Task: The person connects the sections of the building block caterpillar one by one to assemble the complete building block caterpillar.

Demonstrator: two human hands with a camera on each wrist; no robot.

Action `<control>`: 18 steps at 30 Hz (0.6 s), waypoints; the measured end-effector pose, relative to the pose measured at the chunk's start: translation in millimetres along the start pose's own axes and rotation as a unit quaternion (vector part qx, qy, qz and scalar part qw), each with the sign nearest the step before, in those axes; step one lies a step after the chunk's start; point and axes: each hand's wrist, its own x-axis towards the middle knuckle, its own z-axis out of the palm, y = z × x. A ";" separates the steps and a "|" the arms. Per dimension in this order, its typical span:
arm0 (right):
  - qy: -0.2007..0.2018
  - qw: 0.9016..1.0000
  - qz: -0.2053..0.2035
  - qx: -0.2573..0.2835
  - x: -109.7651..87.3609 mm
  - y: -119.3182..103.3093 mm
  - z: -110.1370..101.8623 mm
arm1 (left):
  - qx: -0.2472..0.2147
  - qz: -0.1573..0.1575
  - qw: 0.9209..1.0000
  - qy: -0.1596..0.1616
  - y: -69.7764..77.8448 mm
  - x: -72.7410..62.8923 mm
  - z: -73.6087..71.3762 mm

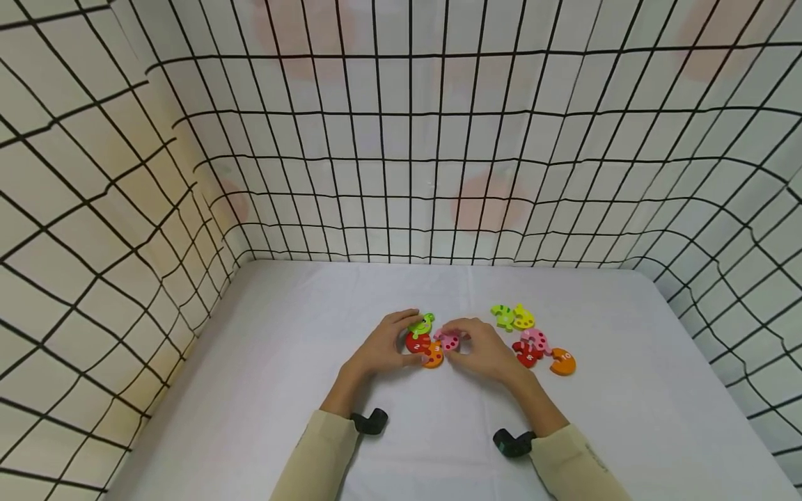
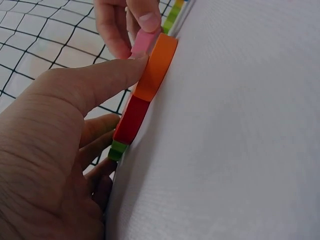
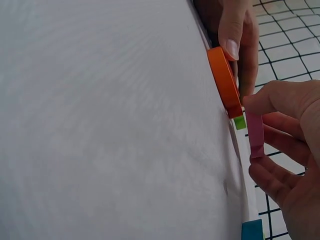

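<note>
Between the hands lies a short chain of number puzzle pieces: a green head piece [image 1: 424, 324], a red piece [image 1: 416, 342] marked 2 and an orange piece [image 1: 434, 356] with spots. My left hand [image 1: 381, 346] holds this group, its thumb on the orange piece's edge and its fingers around the green end. A pink puzzle piece [image 3: 255, 134] with dark spots is pinched between the thumb and fingers of my right hand [image 1: 485, 350]. That piece sits right beside the orange one in the head view.
Right of the right hand are more puzzle pieces: green striped [image 1: 503, 316], yellow [image 1: 523, 318], pink [image 1: 536, 340], red [image 1: 528, 355] and orange [image 1: 563, 362] marked 10. White cloth [image 1: 432, 445] covers the table. Black netting [image 1: 410, 153] stands around its back and sides.
</note>
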 end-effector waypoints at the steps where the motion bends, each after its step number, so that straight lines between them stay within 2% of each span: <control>1: -0.001 1.000 -0.002 0.002 0.5 -0.1 0.1 | 0.000 0.001 1.000 0.000 -0.3 0.2 0.2; 9: -0.020 1.000 -0.004 0.007 2.2 -3.4 0.3 | -0.005 0.006 1.000 -0.001 1.5 0.0 -1.2; 18: -0.023 1.000 -0.010 -0.004 3.9 -3.7 3.8 | -0.003 0.000 1.000 -0.003 3.7 -0.2 -2.3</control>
